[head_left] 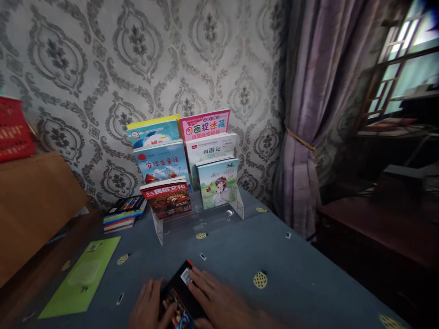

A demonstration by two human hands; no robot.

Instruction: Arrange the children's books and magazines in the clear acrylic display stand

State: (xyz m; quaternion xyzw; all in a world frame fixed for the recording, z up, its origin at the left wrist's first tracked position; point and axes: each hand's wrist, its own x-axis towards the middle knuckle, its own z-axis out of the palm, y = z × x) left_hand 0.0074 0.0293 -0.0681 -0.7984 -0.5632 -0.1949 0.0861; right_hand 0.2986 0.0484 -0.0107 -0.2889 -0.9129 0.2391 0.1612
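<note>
A black book (178, 285) with a colourful picture and a white barcode label lies at the near edge of the view, tilted on the tablecloth. My left hand (147, 307) grips its left side, the thumb over the cover. From the right, my right hand (219, 297) holds the opposite side, its fingers reaching over the cover by the barcode. Beyond them stands a clear acrylic book rack (202, 224) with upright books in tiers. In its front tier are a dark red book (168, 201) and a green-and-blue book with a drawn figure (219, 185).
A green book (82, 278) lies flat at the left. Near the wall is a small stack of books (125, 212). A cardboard box (37, 205) carries a red basket (15, 128). A purple curtain (305, 100) hangs beyond the right edge of the blue tablecloth (291, 283).
</note>
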